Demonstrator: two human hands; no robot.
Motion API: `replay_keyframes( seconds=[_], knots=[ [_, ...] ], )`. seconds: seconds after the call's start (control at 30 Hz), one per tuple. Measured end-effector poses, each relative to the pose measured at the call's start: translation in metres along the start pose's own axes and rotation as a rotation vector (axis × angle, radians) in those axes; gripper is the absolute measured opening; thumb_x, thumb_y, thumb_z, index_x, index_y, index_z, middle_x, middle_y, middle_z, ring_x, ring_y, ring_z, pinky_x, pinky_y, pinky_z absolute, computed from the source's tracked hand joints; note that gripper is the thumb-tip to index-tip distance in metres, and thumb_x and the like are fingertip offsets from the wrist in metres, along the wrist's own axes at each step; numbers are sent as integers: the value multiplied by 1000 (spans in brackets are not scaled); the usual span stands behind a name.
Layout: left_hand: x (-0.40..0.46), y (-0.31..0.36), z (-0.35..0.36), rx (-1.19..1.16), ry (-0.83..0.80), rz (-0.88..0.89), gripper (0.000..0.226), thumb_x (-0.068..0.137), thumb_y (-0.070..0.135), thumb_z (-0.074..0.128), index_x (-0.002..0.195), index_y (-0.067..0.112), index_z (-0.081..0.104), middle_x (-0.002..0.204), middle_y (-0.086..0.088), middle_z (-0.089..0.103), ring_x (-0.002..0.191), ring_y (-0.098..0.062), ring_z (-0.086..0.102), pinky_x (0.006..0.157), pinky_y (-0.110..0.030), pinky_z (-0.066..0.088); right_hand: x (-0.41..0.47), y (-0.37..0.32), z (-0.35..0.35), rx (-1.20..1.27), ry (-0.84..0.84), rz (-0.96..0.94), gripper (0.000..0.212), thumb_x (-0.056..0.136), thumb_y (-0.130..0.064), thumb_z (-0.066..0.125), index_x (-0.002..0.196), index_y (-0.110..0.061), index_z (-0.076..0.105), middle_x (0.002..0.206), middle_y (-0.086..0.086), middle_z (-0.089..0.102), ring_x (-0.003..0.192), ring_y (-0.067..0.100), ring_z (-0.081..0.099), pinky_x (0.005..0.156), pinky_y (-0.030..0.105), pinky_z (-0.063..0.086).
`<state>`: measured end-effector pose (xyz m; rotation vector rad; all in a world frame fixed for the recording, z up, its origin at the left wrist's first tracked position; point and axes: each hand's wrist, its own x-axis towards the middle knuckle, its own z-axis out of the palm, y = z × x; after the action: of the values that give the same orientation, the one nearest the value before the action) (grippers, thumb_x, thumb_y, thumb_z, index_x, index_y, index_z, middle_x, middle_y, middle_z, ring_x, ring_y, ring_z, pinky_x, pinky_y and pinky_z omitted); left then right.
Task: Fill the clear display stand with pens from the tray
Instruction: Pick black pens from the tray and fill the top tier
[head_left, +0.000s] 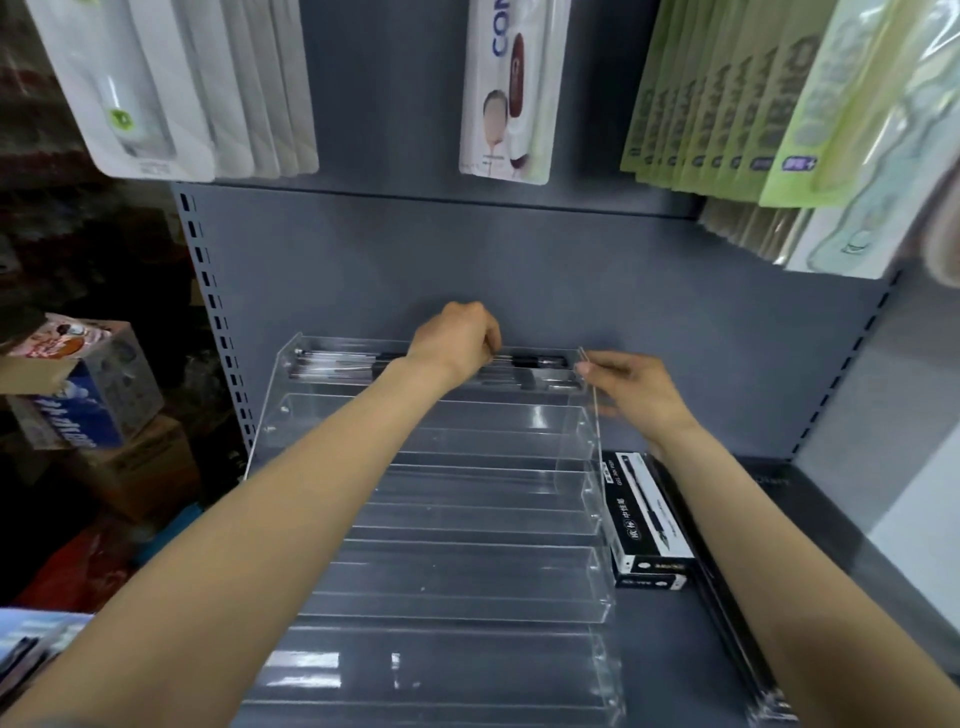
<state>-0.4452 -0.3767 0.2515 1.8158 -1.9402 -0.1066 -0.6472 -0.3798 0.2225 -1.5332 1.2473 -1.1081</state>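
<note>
**opsguy:** Since the whole thing sits on a grey metal shelf (810, 525) with a slotted grey back panel (571, 270) and packaged stuff hanging above, there isn't much room up top, so I'm reaching straight ahead. The clear display stand (467, 571) takes up most of the shelf, stepped rows climbing away from me. Only the top, farthest row has pens (332, 358) in it, lying flat with their long axis running left to right along the trough. Every row below looks bare to me.

**tray_watcher:** Which hand's doing the work?

**opsguy:** The left hand (457, 338) is right over the middle of that top row, fingers curled down onto what looks like a pen (535, 359). I can't fully see the pinch since the back of the hand covers it. The right hand (631, 387) is just beside the stand's right wall (592, 379), fingertips nipping its top corner, I'd guess to steady it.

**tray_watcher:** And the supply?

**opsguy:** I can't spot a tray as such. There are black pen boxes (649, 525) touching the stand's right side, under my right forearm, so the right hand is nearer to them. My guess is the next row down gets filled next, pens laid the same sideways way.
</note>
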Motion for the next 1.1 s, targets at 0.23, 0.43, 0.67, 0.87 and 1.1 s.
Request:
replay_keyframes(
  seconds=[0.23, 0.43, 0.67, 0.87, 1.1],
  knots=[
    [1, 10, 4, 4, 12, 59, 19, 83, 3, 62, 95, 15, 71, 101, -5, 69, 95, -22, 63, 84, -35, 52, -3, -1, 0, 60, -7, 0, 31, 90, -9, 60, 120, -2, 58, 104, 8, 63, 97, 17, 59, 83, 33, 51],
    [-2, 12, 5, -79, 30, 63, 14, 86, 11, 63, 98, 13, 69, 98, -4, 69, 92, -19, 63, 87, -37, 52, -3, 2, 2, -66, 55, -42, 33, 89, -18, 62, 120, -7, 60, 114, 9, 66, 104, 18, 61, 86, 27, 48],
    [-43, 1, -9, -231, 236, 76, 7, 85, 20, 63, 89, 20, 69, 77, 12, 64, 74, -5, 59, 78, -26, 52, -30, -16, 32, -447, 274, -349, 32, 93, -18, 56, 123, -9, 58, 122, 10, 55, 96, 12, 54, 77, 3, 27],
    [-122, -52, -33, -301, 356, -26, 10, 86, 20, 63, 92, 20, 70, 75, 15, 64, 68, 3, 57, 64, 1, 37, -74, -40, 107, -300, 15, -402, 18, 90, -13, 56, 103, -16, 67, 101, 1, 68, 83, 10, 61, 71, 4, 40],
    [-252, -190, -73, -205, 409, -347, 10, 88, 18, 61, 92, 18, 70, 77, 2, 68, 76, -15, 64, 73, -30, 52, -147, -58, 259, -134, -404, -304, 18, 91, -10, 54, 102, -14, 67, 92, -3, 63, 84, 12, 62, 72, 21, 50]
  ],
)
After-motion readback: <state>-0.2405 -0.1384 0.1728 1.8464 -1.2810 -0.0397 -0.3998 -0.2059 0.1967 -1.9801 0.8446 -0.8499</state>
